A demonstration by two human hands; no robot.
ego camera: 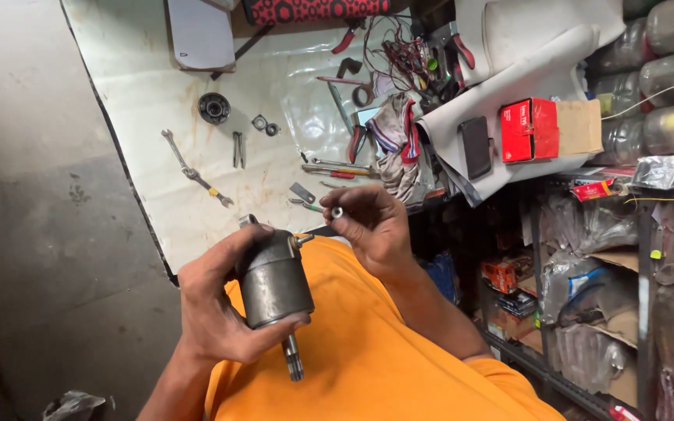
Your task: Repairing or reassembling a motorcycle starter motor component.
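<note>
My left hand (216,312) grips a dark grey cylindrical motor housing (273,279), held upright over my orange-clad lap, with a splined shaft (293,360) sticking out below and a short stud at its top right. My right hand (372,222) is raised just right of the housing. Its fingertips pinch a small silvery nut (337,212). The two hands are a little apart.
A white sheet (157,101) on the floor carries a wrench (194,175), a round black part (214,107), small rings, pliers, screwdrivers and a rag (394,136). A red box (529,129) and a dark phone (475,146) lie to the right. Shelves of bagged parts stand at right.
</note>
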